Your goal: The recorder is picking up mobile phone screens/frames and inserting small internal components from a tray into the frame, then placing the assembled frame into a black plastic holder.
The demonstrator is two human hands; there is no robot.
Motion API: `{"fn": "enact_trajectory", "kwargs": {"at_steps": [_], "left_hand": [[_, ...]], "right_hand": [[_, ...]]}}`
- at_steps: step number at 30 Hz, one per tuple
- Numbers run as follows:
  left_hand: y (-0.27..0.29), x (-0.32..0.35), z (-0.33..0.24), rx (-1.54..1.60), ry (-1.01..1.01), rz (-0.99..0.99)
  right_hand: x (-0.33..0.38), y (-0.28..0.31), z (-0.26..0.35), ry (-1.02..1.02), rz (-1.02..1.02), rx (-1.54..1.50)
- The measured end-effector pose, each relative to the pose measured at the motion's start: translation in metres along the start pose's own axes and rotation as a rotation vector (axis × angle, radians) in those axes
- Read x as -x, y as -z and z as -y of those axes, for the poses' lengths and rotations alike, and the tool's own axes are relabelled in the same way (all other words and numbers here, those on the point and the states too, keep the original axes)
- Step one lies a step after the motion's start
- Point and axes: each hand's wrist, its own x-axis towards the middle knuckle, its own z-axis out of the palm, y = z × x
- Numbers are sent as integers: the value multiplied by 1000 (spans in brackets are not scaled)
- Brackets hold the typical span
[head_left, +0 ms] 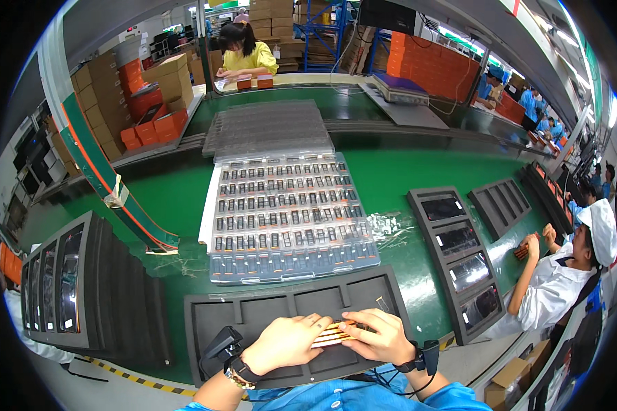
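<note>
Above a black foam tray (191,329) with several compartments, both of my hands are closed around a small stack of thin, flat, orange-edged panels (332,335). My left hand (284,344) grips its left end, with the back of the hand upward. My right hand (380,335) holds the right end, fingers lying over the top. Their kind cannot be made out, since my fingers cover most of them. Just beyond the foam tray lies a clear plastic tray (291,266), its rows filled with small dark parts.
More clear trays (271,130) are piled farther back. At left stands a tall stack of foam trays (127,308); at right, a foam tray (452,281) holds glossy dark panels. A co-worker (552,281) sits at the right; another person (245,58) works across the green table (391,164).
</note>
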Motion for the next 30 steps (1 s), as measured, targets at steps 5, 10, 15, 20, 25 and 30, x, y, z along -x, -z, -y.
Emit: {"fn": "enact_trajectory", "kwargs": {"at_steps": [5,10,15,20,25,30], "left_hand": [[0,0,2,-4,-5,-13],[0,-2,0,-10,-7,-8],[3,-2,-1,2,37,9],[8,-1,-5,-3,27,32],[7,-1,-5,-4,69,53],[8,-1,-5,-4,46,41]], "right_hand": [[8,-3,-4,10,83,126],[12,-3,-1,-56,114,109],[12,-10,6,-181,46,-13],[21,3,-12,-447,-188,98],[32,3,-35,-551,-50,425],[32,0,-45,-592,46,323]]}}
